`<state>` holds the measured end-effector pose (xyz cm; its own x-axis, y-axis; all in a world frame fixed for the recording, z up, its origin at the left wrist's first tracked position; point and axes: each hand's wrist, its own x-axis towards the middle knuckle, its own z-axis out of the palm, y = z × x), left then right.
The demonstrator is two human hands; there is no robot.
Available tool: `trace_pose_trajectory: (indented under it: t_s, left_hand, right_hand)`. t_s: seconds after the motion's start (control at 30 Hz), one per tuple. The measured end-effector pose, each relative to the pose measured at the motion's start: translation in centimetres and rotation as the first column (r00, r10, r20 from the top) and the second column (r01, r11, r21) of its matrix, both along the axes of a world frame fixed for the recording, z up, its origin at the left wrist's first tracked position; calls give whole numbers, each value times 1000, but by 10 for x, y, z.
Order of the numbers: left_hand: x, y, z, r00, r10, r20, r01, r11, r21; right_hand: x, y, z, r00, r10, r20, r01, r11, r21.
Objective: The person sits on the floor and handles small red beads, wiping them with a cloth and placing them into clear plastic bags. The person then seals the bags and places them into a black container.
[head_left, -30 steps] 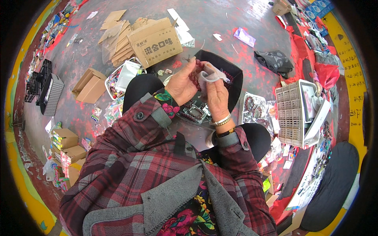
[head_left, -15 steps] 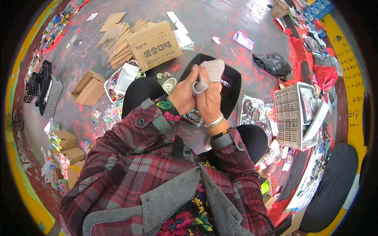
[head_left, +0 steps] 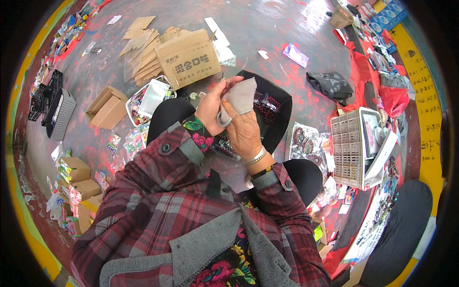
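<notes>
The left hand [head_left: 212, 107] and the right hand [head_left: 245, 130] meet in front of the chest, above the lap, both closed on a small grey cloth [head_left: 239, 97]. The right hand's fingers are curled together around the lower part of the cloth, which folds over them. The left hand's fingers are pinched on its upper left edge, where something dark red shows between the fingertips; what it is cannot be told. A silver bracelet [head_left: 256, 157] sits on the right wrist.

Directly behind the hands, partly hidden by them, lies a black bag [head_left: 279, 107] on the grey floor, with strings of dark red beads [head_left: 267, 101] on it. Just beyond the left hand stands a printed cardboard box [head_left: 189, 57], with flattened cardboard sheets [head_left: 138, 43] piled behind it. To its left a white basin [head_left: 148, 98] holds small colourful packets, and an open brown carton [head_left: 107, 107] lies beside that.

On the person's right a grey plastic compartment organiser [head_left: 349, 148] stands near the knee, with clear bags of bead bracelets [head_left: 303, 141] between it and the black bag. A crumpled black plastic bag [head_left: 332, 83] lies farther out. Red cloth and small goods line the right edge. Small yellow-and-brown boxes [head_left: 74, 170] are stacked at the lower left.
</notes>
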<state>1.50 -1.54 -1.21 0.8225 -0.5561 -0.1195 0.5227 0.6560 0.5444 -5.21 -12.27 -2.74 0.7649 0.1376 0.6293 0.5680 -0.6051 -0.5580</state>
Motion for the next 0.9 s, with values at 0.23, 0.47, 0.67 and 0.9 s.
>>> trace_pose_trajectory:
  t_s: [0.23, 0.47, 0.67, 0.9]
  left_hand:
    - [11, 4, 6, 990, 142, 6, -141, 984, -108]
    - [7, 2, 8, 979, 112, -169, -137, 980, -145]
    - [-7, -9, 5, 992, -115, -51, 103, 976, -191]
    - [-8, -11, 3, 994, -82, -66, 72, 988, -139]
  right_hand:
    - [-14, -11, 8, 997, 60, -49, -62, 998, -32]
    - [-18, -25, 22, 946, 106, -306, 138, 723, 677]
    - [-2, -19, 15, 984, -110, -139, 144, 951, 272]
    - [4, 4, -1, 987, -88, -133, 109, 982, 156]
